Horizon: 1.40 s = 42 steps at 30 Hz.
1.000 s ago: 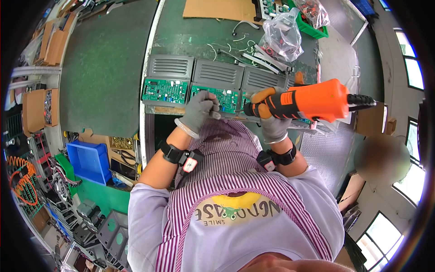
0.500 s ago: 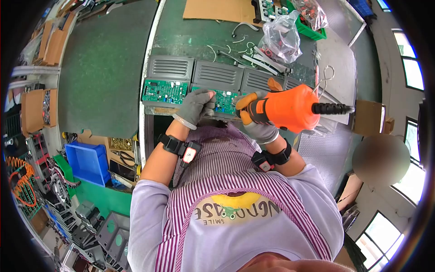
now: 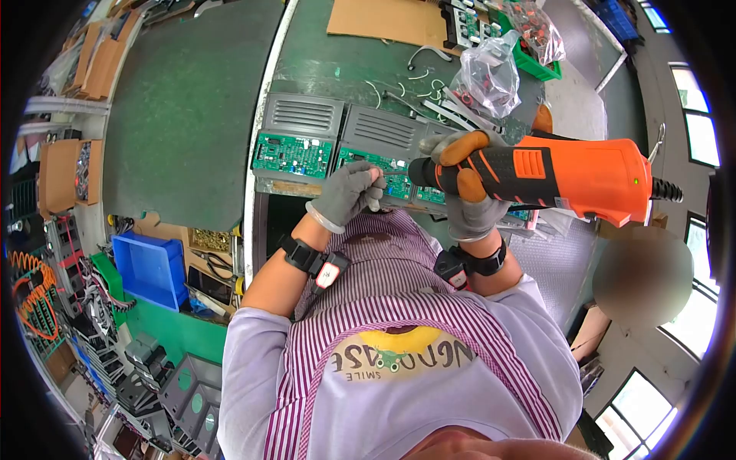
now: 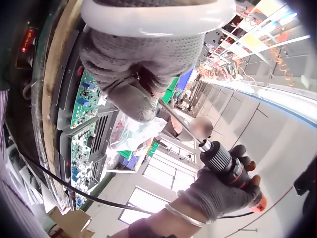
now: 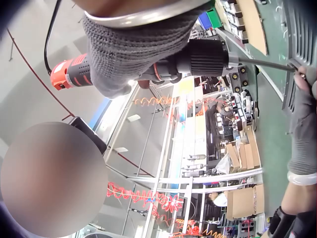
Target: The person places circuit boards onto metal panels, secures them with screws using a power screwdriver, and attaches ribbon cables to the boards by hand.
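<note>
My gloved right hand (image 3: 468, 211) grips an orange and black electric screwdriver (image 3: 583, 172), which lies nearly level and points left. The screwdriver's long bit (image 4: 178, 119) reaches the fingertips of my gloved left hand (image 3: 345, 195). Thumb and finger of that hand pinch what looks like a small screw (image 4: 137, 77), mostly hidden in the glove. Both hands are above the near edge of a row of green circuit boards (image 3: 293, 156), each set in a grey vented housing (image 3: 303, 115).
Behind the housings lie cable ties (image 3: 452, 115) and a clear plastic bag (image 3: 491, 80). A green bin (image 3: 537, 65) stands at the back right. At left are a blue tray (image 3: 149, 268), pliers (image 3: 211, 262) and a box of brass-coloured small parts (image 3: 208, 239). Another person is at the right.
The screwdriver first dips left toward the boards, then swings up and back right. Its bit now meets the left fingertips. The left hand stays over the boards, and the head view has shifted slightly.
</note>
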Motion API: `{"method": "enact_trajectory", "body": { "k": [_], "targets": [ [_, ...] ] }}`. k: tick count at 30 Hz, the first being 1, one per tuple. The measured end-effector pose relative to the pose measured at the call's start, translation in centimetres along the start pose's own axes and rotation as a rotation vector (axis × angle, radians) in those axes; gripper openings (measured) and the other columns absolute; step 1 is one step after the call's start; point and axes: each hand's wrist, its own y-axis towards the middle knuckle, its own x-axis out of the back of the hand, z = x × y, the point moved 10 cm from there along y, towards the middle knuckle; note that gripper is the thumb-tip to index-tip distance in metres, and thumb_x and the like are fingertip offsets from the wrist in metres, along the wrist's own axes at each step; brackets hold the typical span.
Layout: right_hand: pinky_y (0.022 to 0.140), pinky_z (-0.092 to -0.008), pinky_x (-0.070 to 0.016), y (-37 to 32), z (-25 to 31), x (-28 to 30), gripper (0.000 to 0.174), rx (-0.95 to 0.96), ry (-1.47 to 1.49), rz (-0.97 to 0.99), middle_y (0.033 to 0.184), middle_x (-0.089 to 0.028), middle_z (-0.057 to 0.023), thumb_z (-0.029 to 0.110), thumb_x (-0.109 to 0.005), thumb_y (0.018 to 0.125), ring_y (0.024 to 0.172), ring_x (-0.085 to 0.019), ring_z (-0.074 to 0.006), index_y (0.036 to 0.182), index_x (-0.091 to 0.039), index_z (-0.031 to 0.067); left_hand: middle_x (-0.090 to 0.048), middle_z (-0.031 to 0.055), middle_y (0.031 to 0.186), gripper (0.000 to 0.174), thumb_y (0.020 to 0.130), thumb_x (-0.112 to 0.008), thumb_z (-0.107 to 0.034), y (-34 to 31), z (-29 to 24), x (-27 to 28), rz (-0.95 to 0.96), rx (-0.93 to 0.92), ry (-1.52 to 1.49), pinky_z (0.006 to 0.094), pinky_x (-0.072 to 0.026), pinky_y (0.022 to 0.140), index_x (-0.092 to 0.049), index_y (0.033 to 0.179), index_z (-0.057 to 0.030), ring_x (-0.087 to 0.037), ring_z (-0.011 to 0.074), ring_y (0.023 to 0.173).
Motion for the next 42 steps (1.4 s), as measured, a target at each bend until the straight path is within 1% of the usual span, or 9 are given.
{"method": "enact_trajectory", "body": {
  "k": [1,4,9,13,16,24,33,37,42],
  "targets": [
    [0.069,-0.0269,-0.0482,0.1,0.0,-0.4,0.024,0.013,0.034,0.007,0.083,-0.061,-0.0102,0.014,-0.066,0.073,0.074,-0.058,-0.0149,0.089,-0.056,-0.0018,-0.055,0.0037,0.068,0.013,0.088,-0.048,-0.015,-0.2,-0.1,0.1,-0.012,-0.009,-0.019,0.0227,-0.0454,0.049,-0.052,0.086,-0.0028,-0.051,0.0110,0.051],
    [0.074,-0.0456,-0.0491,-0.1,-0.8,-2.1,0.043,0.022,-0.043,0.160,0.083,-0.057,-0.0130,0.026,-0.066,0.077,0.079,-0.059,-0.0276,0.106,-0.045,0.0026,-0.054,0.0036,0.067,0.015,0.089,-0.046,-0.017,-0.5,-0.2,0.7,-0.022,-0.033,-0.092,0.0214,-0.0421,0.047,-0.051,0.086,-0.0034,-0.049,0.0109,0.050],
    [0.075,-0.0448,-0.0490,0.2,-1.4,-4.5,0.038,-0.007,-0.043,0.188,0.081,-0.057,-0.0125,0.026,-0.067,0.076,0.079,-0.059,-0.0276,0.097,-0.049,0.0007,-0.052,0.0020,0.067,0.016,0.090,-0.047,-0.019,-2.1,-0.9,1.5,-0.023,-0.070,-0.219,0.0195,-0.0364,0.045,-0.051,0.086,-0.0047,-0.046,0.0100,0.051],
    [0.074,-0.0437,-0.0490,0.1,-2.5,-5.9,0.036,-0.069,-0.079,0.205,0.080,-0.057,-0.0126,0.028,-0.068,0.075,0.078,-0.059,-0.0274,0.090,-0.051,0.0003,-0.050,0.0013,0.067,0.016,0.090,-0.047,-0.019,-2.2,-1.4,3.5,-0.021,-0.086,-0.235,0.0200,-0.0380,0.046,-0.050,0.085,-0.0049,-0.045,0.0093,0.051],
    [0.069,-0.0264,-0.0468,0.4,-2.4,-7.4,0.020,-0.014,0.015,0.208,0.084,-0.059,-0.0086,0.011,-0.064,0.072,0.072,-0.056,-0.0135,0.086,-0.057,-0.0004,-0.051,0.0016,0.067,0.015,0.090,-0.046,-0.019,-2.5,-2.1,4.8,-0.067,-0.094,-0.198,0.0205,-0.0388,0.046,-0.050,0.085,-0.0047,-0.046,0.0091,0.051],
    [0.071,-0.0295,-0.0484,0.5,-2.8,-8.9,0.025,-0.011,0.047,0.132,0.081,-0.059,-0.0101,0.015,-0.068,0.071,0.075,-0.059,-0.0176,0.085,-0.056,-0.0013,-0.053,0.0027,0.066,0.015,0.090,-0.044,-0.016,-2.5,-3.3,5.4,0.011,-0.051,-0.090,0.0216,-0.0391,0.043,-0.051,0.085,-0.0037,-0.048,0.0101,0.048],
    [0.072,-0.0336,-0.0503,1.7,-3.6,-8.0,0.026,-0.098,0.095,0.071,0.082,-0.060,-0.0110,0.020,-0.067,0.075,0.080,-0.061,-0.0220,0.084,-0.055,-0.0012,-0.048,0.0006,0.063,0.020,0.091,-0.045,-0.024,-2.6,-2.7,4.3,0.072,0.042,-0.237,0.0204,-0.0333,0.040,-0.046,0.081,-0.0063,-0.039,0.0079,0.046],
    [0.072,-0.0333,-0.0505,2.6,-3.5,-8.2,0.027,-0.016,0.155,0.168,0.082,-0.060,-0.0108,0.021,-0.068,0.073,0.080,-0.061,-0.0215,0.083,-0.055,-0.0007,-0.045,-0.0010,0.061,0.022,0.090,-0.048,-0.026,-2.5,-2.7,4.9,-0.020,0.000,-0.240,0.0202,-0.0326,0.039,-0.047,0.082,-0.0062,-0.037,0.0069,0.045],
    [0.068,-0.0282,-0.0490,2.9,-5.3,-7.1,0.024,-0.146,0.128,0.134,0.078,-0.060,-0.0086,0.017,-0.068,0.072,0.073,-0.059,-0.0175,0.082,-0.056,-0.0005,-0.044,-0.0022,0.059,0.022,0.089,-0.047,-0.027,-2.6,-3.3,5.4,-0.184,-0.026,0.036,0.0182,-0.0309,0.038,-0.050,0.087,-0.0048,-0.037,0.0049,0.044]
  ]
}}
